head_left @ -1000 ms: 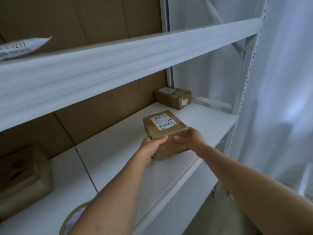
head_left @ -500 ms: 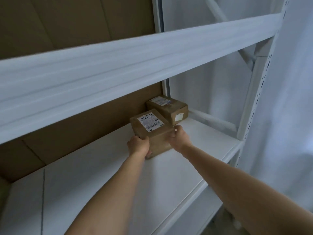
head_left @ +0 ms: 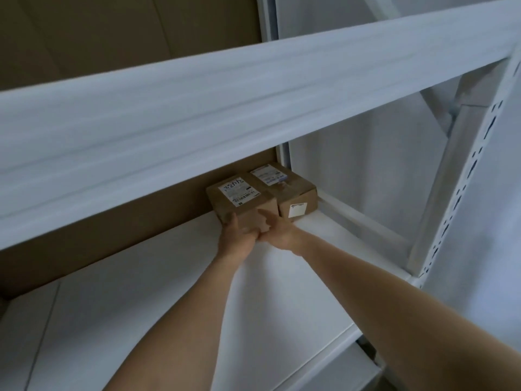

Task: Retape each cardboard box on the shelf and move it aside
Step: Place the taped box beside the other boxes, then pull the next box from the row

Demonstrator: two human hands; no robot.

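Observation:
A small brown cardboard box (head_left: 242, 200) with a white label on top sits at the back right of the white shelf (head_left: 169, 292), against the brown backing. A second labelled cardboard box (head_left: 293, 190) stands right beside it, touching, in the corner. My left hand (head_left: 235, 235) and my right hand (head_left: 277, 231) both press flat against the front face of the nearer box, fingers extended, thumbs close together.
The shelf board above (head_left: 225, 108) overhangs the boxes. A white perforated upright post (head_left: 468, 176) and a diagonal brace frame the right end. Brown cardboard backing (head_left: 127, 230) lines the rear of the shelf.
Both hands have pushed the box back and right along the shelf until it sits beside the second box. The grip on its sides has turned into flat pressing on its front.

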